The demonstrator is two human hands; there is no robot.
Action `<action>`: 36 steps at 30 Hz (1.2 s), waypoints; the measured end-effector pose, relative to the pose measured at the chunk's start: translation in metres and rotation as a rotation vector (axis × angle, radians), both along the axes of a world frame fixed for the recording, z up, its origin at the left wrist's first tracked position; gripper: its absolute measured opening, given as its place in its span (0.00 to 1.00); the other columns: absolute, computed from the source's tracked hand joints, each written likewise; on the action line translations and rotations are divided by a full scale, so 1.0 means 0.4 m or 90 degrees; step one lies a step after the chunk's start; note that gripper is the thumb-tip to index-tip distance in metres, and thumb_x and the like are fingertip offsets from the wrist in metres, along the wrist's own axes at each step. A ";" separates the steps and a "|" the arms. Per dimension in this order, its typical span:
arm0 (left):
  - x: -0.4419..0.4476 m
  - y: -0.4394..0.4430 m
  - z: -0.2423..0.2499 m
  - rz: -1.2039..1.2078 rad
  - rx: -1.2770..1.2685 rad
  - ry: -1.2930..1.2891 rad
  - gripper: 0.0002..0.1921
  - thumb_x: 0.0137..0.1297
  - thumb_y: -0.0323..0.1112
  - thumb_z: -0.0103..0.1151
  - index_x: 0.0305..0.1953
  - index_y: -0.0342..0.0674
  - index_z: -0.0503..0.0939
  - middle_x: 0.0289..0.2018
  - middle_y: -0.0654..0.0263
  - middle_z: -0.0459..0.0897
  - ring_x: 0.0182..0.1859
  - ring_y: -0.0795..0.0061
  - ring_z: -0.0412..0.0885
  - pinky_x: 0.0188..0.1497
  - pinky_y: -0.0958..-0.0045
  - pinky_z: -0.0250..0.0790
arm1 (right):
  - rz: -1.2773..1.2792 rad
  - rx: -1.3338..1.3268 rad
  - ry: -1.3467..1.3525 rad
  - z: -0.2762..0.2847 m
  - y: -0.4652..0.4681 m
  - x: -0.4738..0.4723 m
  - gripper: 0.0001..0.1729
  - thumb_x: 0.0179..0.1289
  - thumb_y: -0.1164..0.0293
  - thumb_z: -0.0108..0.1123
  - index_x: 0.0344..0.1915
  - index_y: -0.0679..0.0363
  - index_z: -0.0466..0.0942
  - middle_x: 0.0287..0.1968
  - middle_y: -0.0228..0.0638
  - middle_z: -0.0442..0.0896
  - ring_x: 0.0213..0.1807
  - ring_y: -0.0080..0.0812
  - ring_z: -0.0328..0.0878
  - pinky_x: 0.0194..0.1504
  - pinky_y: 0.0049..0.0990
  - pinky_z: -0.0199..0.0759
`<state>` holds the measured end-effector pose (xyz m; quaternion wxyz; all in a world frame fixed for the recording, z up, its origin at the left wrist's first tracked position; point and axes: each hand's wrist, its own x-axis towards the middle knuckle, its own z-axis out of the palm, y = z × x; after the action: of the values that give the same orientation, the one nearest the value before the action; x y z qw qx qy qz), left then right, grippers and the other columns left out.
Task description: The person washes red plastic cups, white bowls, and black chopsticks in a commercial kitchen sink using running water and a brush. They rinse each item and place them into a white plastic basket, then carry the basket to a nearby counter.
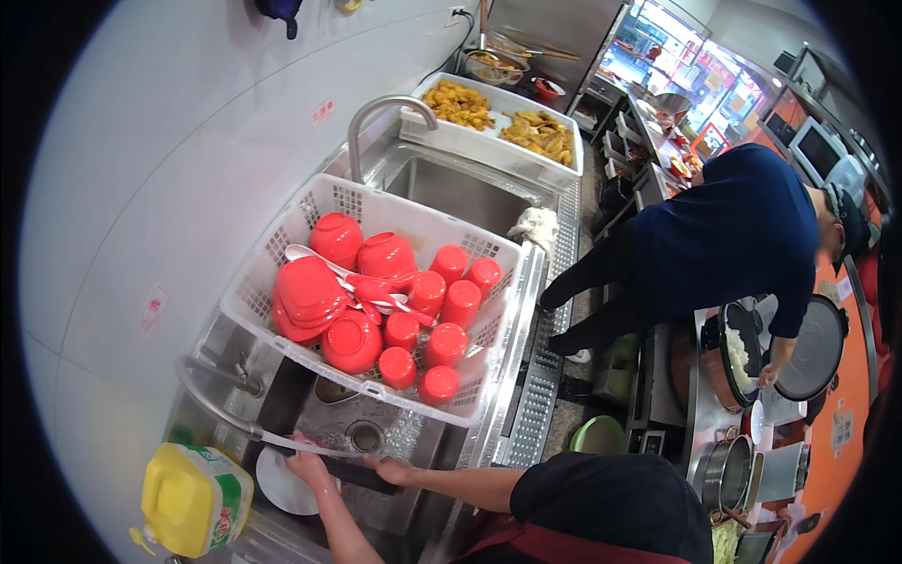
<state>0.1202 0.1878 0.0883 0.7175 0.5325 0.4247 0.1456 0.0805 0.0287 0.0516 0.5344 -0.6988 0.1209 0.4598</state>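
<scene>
My left hand [310, 465] is over the sink beside the curved faucet [218, 407], above a white plate [283, 486]. To its right is my right hand [391, 471], its fingers bent. A pale strip runs from the faucet's mouth between the hands; it looks like water, but I cannot be sure. Beneath lies a dark band [356, 476], perhaps a divider or a held thing. What the fingers grip is hidden. Beyond the hands is the wet sink basin [331, 423] with a round drain [366, 437].
A white plastic basket [486, 395] of red bowls [352, 342], cups [445, 345] and spoons spans the sink. A yellow jug [173, 497] stands left. Behind are another basin [451, 187] and a tray of fried food [493, 151]. A co-worker [733, 218] bends over a rice pot at right.
</scene>
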 end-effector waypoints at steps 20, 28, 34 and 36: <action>-0.133 -0.027 -0.015 -0.130 -0.233 -0.076 0.15 0.61 0.33 0.65 0.47 0.32 0.81 0.36 0.68 0.84 0.38 0.80 0.79 0.42 0.74 0.72 | -0.072 0.134 0.137 0.172 0.017 0.025 0.13 0.57 0.77 0.65 0.43 0.65 0.81 0.37 0.36 0.86 0.38 0.29 0.84 0.42 0.28 0.79; -0.142 -0.056 -0.086 -0.107 -0.094 0.001 0.17 0.50 0.34 0.68 0.39 0.27 0.80 0.29 0.58 0.84 0.33 0.70 0.82 0.41 0.68 0.73 | -0.078 0.069 0.065 0.103 0.012 0.016 0.19 0.60 0.78 0.64 0.52 0.70 0.75 0.44 0.40 0.83 0.42 0.32 0.83 0.46 0.29 0.78; -0.174 -0.009 -0.080 -0.101 -0.285 -0.065 0.18 0.61 0.32 0.62 0.49 0.27 0.78 0.38 0.60 0.84 0.40 0.77 0.81 0.45 0.74 0.73 | -0.119 0.134 0.124 0.135 0.022 -0.010 0.19 0.59 0.78 0.65 0.51 0.68 0.76 0.45 0.37 0.84 0.43 0.30 0.82 0.48 0.29 0.76; -0.176 -0.012 -0.071 -0.080 -0.340 -0.091 0.18 0.62 0.33 0.62 0.50 0.27 0.78 0.38 0.61 0.84 0.40 0.77 0.81 0.44 0.73 0.73 | -0.104 0.122 0.094 0.135 0.018 -0.016 0.19 0.58 0.79 0.66 0.51 0.68 0.76 0.45 0.37 0.84 0.43 0.29 0.82 0.48 0.29 0.76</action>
<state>0.0499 0.1829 0.0598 0.8684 0.3382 0.3620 0.0208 0.0742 0.0358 0.1056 0.6238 -0.5970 0.1716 0.4744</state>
